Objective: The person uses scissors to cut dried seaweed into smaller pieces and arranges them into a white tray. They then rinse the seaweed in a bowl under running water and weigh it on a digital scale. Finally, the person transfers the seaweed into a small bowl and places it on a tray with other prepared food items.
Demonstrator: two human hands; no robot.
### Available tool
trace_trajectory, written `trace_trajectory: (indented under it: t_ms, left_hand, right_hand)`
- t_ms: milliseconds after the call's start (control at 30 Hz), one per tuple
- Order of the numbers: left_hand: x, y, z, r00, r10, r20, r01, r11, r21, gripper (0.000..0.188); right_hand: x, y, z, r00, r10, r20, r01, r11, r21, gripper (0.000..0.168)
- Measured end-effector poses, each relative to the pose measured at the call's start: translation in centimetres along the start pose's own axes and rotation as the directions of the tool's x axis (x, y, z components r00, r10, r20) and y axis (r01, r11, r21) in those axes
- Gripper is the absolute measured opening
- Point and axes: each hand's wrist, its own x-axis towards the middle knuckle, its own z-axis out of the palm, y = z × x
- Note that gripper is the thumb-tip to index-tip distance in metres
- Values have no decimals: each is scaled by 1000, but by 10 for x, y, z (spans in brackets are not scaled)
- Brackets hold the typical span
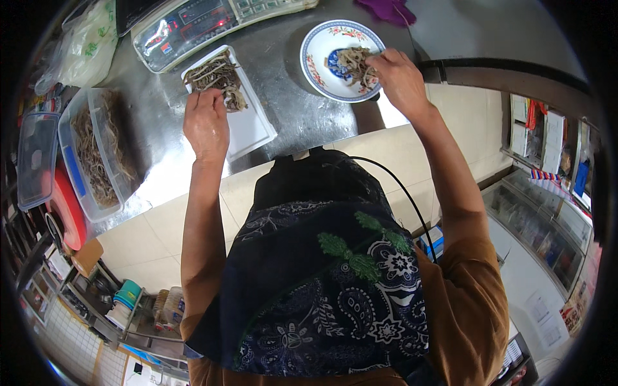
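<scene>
My left hand (206, 123) is over a white tray (248, 130), its fingertips closed on the pale end of some dried brown stems (212, 72). More of these stems lie side by side at the tray's far end. To the right stands a white bowl (316, 48) with a blue rim and a floral pattern. Inside it is a loose tangle of dried stems (356, 65), like dried mushrooms. The fingers of my right hand (400, 82) pinch this tangle at the bowl's right side.
A digital scale (188, 34) sits behind the tray. On the left are a clear plastic box (96, 154) of dried stems, its lid (37, 159), a red tape roll (67, 207) and a plastic bag (91, 48). Purple cloth (388, 10) lies beyond the bowl on the metal table (289, 116).
</scene>
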Motion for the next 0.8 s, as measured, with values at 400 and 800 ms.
trace_trajectory:
  t_ms: [400,800]
  left_hand:
    - [3,117,43,940,40,339,152,841,-520,18]
    - [16,186,38,964,239,117,-117,773,-624,12]
  right_hand:
    - [1,6,-48,999,43,27,-49,958,283,11]
    - [-3,-20,-94,983,137,126,-186,756,628,10]
